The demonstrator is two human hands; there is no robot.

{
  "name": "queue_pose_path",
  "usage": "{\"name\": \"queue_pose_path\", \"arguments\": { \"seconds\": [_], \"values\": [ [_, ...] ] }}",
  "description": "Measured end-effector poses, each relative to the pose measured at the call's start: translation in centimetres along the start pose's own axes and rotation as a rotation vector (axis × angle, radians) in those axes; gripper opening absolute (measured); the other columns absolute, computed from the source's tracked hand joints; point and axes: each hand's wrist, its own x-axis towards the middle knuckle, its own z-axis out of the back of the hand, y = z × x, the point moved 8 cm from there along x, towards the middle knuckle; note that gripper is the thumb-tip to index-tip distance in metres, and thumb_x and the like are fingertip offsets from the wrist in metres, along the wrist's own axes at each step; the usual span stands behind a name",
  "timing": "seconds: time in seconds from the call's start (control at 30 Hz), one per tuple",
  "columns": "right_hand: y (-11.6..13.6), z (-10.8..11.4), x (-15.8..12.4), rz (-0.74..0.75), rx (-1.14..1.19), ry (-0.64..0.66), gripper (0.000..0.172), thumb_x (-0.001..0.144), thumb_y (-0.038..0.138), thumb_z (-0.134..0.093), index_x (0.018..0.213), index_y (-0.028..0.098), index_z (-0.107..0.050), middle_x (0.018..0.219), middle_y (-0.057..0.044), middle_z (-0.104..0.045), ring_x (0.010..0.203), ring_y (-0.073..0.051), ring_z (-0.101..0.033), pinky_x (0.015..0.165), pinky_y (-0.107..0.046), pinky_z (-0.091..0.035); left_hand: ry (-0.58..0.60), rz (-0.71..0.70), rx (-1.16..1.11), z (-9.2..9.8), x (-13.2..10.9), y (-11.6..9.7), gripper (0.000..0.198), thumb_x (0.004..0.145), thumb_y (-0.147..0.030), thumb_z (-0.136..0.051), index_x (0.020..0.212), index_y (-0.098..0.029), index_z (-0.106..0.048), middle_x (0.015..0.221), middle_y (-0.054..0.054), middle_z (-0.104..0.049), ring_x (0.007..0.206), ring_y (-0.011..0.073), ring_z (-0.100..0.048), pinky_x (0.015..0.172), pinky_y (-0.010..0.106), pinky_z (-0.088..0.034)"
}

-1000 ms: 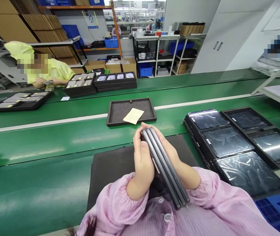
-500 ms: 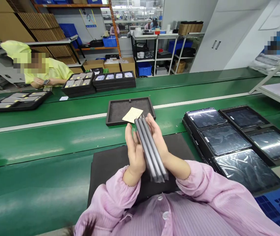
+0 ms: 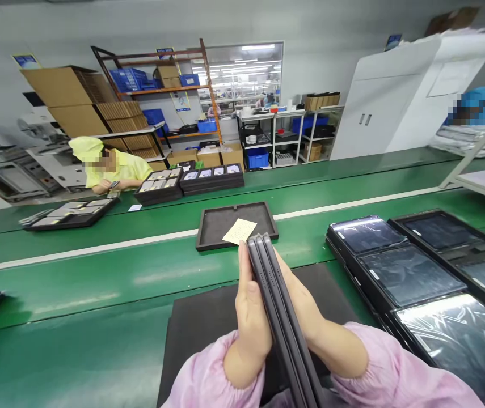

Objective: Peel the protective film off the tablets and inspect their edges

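Observation:
Three dark tablets (image 3: 282, 317) stand on edge side by side, pressed together between my two palms. My left hand (image 3: 251, 317) lies against the left face of the stack, its fingers pointing forward. On the opposite side my right hand (image 3: 306, 306) presses the right face, its fingers partly hidden behind the tablets. Small speaker holes show along the edges turned up toward me. Below the hands lies a black mat (image 3: 199, 323). Just beyond the fingertips is a shallow dark tray (image 3: 214, 224) with a yellow sheet of small labels (image 3: 240, 231) resting over its front rim.
At the right, black trays hold film-covered tablets (image 3: 410, 269), stacked in layers. Across the green bench (image 3: 97, 283), a person in yellow (image 3: 127, 167) sits near trays of small devices (image 3: 212, 180). A blue-capped person (image 3: 474, 107) is at the far right.
My view has tilted upward, so the scene sits lower. The tablets have turned in my hands, showing plain dark edges with holes instead of shiny wrapped-looking ones. Both hands still press them together.

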Motion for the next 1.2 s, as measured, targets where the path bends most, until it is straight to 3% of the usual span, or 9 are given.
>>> {"name": "queue_pose_path", "arguments": {
  "seconds": [0.2, 0.53, 0.73, 0.83, 1.03, 1.13, 1.2],
  "values": [
    [0.3, 0.4, -1.4, -0.008, 0.069, 0.019, 0.051, 0.092, 0.054, -0.047, 0.137, 0.029, -0.047, 0.145, 0.000, -0.042, 0.137, -0.022, -0.035, 0.117, -0.043, -0.026, -0.034, -0.009, -0.024, 0.0, -1.7, 0.3, 0.047, 0.093, -0.048, -0.039, 0.137, -0.031, -0.046, 0.145, 0.000, -0.043, 0.135, 0.0227, -0.037, 0.112, 0.032, -0.035],
    [-0.2, 1.9, -1.5, -0.103, 0.042, -0.120, 0.058, 0.086, 0.059, -0.053, 0.133, 0.025, -0.053, 0.142, -0.002, -0.046, 0.134, -0.023, -0.039, 0.117, -0.042, -0.027, -0.003, 0.067, 0.084, -1.1, -1.4, 0.5, 0.059, 0.091, -0.058, -0.037, 0.140, -0.026, -0.042, 0.145, 0.002, -0.044, 0.134, 0.0219, -0.039, 0.111, 0.031, -0.036],
    [-2.9, 3.7, -1.2, -0.260, 0.065, -0.252, 0.044, 0.088, 0.046, -0.053, 0.125, 0.023, -0.059, 0.138, 0.001, -0.051, 0.132, -0.022, -0.042, 0.117, -0.041, -0.028, -0.078, 0.204, 0.073, -1.5, -1.1, 2.9, 0.050, 0.095, -0.045, -0.037, 0.138, -0.020, -0.045, 0.144, 0.003, -0.046, 0.135, 0.0168, -0.038, 0.114, 0.028, -0.030],
    [-4.5, 4.6, -1.3, -0.360, 0.082, -0.299, 0.040, 0.090, 0.044, -0.051, 0.122, 0.022, -0.060, 0.140, 0.003, -0.048, 0.133, -0.022, -0.041, 0.116, -0.041, -0.030, -0.090, 0.314, 0.048, -1.6, -1.2, 4.8, 0.043, 0.097, -0.036, -0.034, 0.136, -0.023, -0.048, 0.142, -0.001, -0.048, 0.135, 0.0145, -0.039, 0.114, 0.028, -0.029],
    [-7.5, 6.1, -1.8, -0.519, 0.093, -0.347, 0.039, 0.089, 0.045, -0.053, 0.120, 0.022, -0.060, 0.139, 0.001, -0.050, 0.129, -0.023, -0.046, 0.112, -0.039, -0.038, -0.105, 0.458, 0.062, -1.5, -1.6, 7.9, 0.045, 0.097, -0.035, -0.034, 0.137, -0.016, -0.046, 0.143, 0.004, -0.047, 0.132, 0.0168, -0.042, 0.113, 0.028, -0.032],
    [-8.1, 6.6, -2.2, -0.478, 0.020, -0.329, 0.051, 0.088, 0.051, -0.052, 0.131, 0.024, -0.052, 0.141, -0.001, -0.048, 0.131, -0.023, -0.043, 0.111, -0.041, -0.038, -0.108, 0.488, 0.053, -1.6, -1.6, 8.6, 0.043, 0.097, -0.034, -0.035, 0.134, -0.017, -0.049, 0.143, 0.004, -0.048, 0.132, 0.0155, -0.043, 0.113, 0.028, -0.031],
    [-7.2, 7.2, -2.5, -0.337, -0.067, -0.334, 0.060, 0.087, 0.057, -0.050, 0.137, 0.026, -0.045, 0.147, 0.000, -0.040, 0.136, -0.022, -0.036, 0.114, -0.042, -0.032, -0.105, 0.515, 0.038, -1.7, -1.8, 9.2, 0.038, 0.097, -0.030, -0.036, 0.129, -0.019, -0.053, 0.141, 0.003, -0.050, 0.132, 0.0153, -0.043, 0.113, 0.028, -0.031]
  ]
}}
